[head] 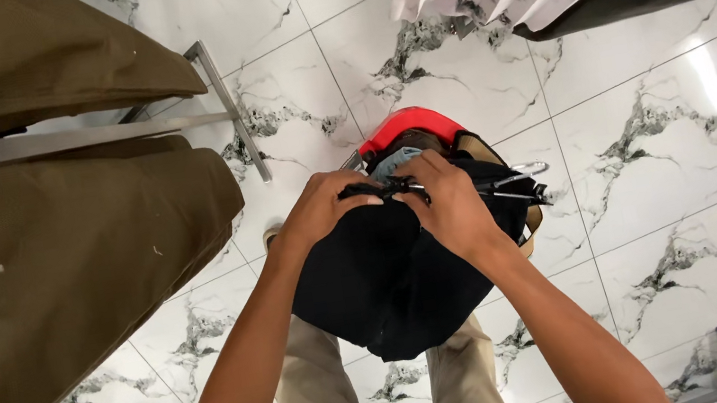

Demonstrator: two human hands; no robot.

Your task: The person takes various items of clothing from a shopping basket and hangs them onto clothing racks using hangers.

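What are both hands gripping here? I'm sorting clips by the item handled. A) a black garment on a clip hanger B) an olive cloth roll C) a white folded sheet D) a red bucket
A: the left hand and right hand both pinch the top of a black garment at its hanger clips, above the marble floor.

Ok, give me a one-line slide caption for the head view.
Both hands, left hand and right hand, grip a black garment on a hanger above a marble-patterned tile floor.
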